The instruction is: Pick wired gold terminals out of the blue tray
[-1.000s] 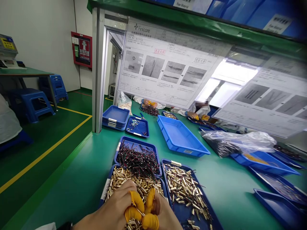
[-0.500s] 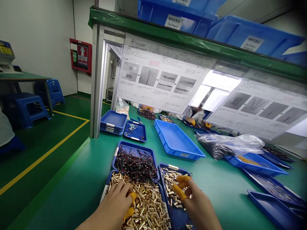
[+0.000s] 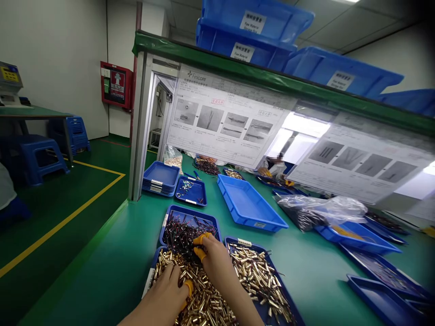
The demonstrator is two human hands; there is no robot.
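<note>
Numerous dark wires lie in the rear tray, with the right hand at them; brass tubes fill the nearer tray, with the left hand on them. Whether either hand grasps anything cannot be determined.

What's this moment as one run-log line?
Left hand: at small gold-coloured metal tubes | Right hand: at thin black-and-red wires in rectangular blue plastic tray | Grip: unclear, both hands

The metal tubes look smooth and glossy.
</note>
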